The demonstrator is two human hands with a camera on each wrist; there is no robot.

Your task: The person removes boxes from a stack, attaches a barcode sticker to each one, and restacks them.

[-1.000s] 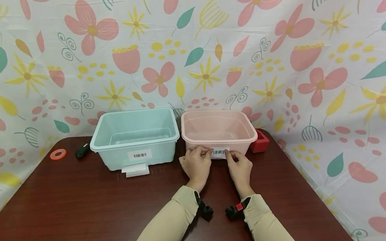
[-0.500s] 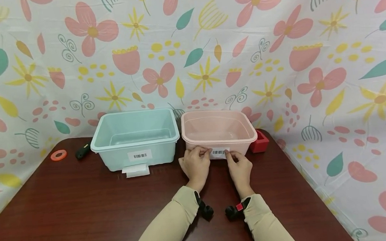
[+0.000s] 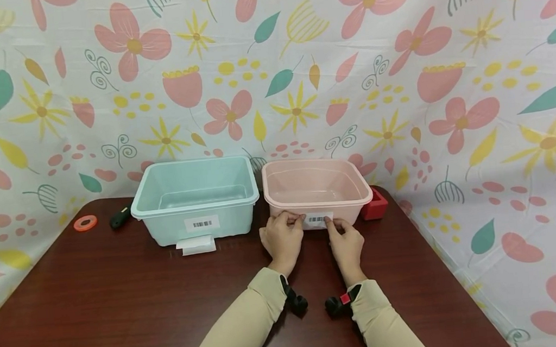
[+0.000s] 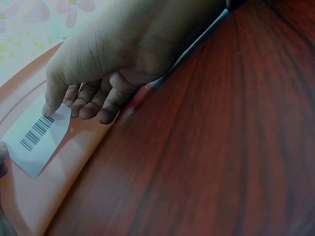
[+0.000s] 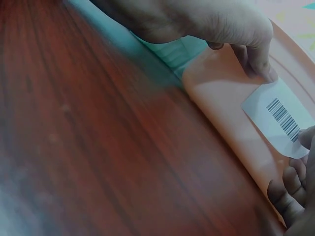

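A white barcode label lies across the front wall of the pink plastic bin. My left hand pinches its left end; the right wrist view shows those fingertips at the corner of the label. Opposite, my right hand pinches the right end between thumb and fingers. In the left wrist view the right thumb presses on the label beside the bars, with the other fingers curled underneath, and the near lower edge stands slightly off the wall.
Left of the pink bin stands a light blue bin with a similar label; a white paper strip lies before it. An orange ring and a dark-handled tool lie far left. A red box stands at right.
Both hands keep their places at the label's ends. The label looks flatter against the pink bin than a second ago; the bin sits slightly further right in view.
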